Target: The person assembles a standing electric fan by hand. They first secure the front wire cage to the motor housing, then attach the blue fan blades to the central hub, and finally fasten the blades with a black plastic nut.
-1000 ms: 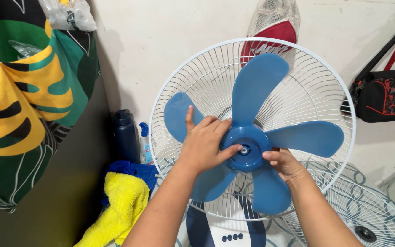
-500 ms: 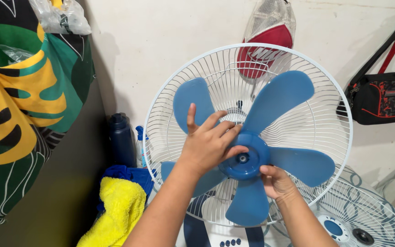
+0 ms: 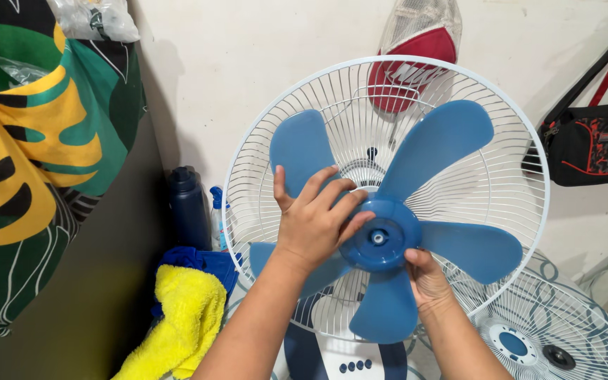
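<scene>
Bright, even light; soft shadows on wall [image 3: 248, 63]; sharp focus.

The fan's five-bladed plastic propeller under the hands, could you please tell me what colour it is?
Blue: the plastic propeller, hub included, shows best in the head view.

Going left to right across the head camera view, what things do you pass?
Leaf-print cloth → dark blue bottle → left hand → blue fan hub → right hand → black and red bag.
</scene>
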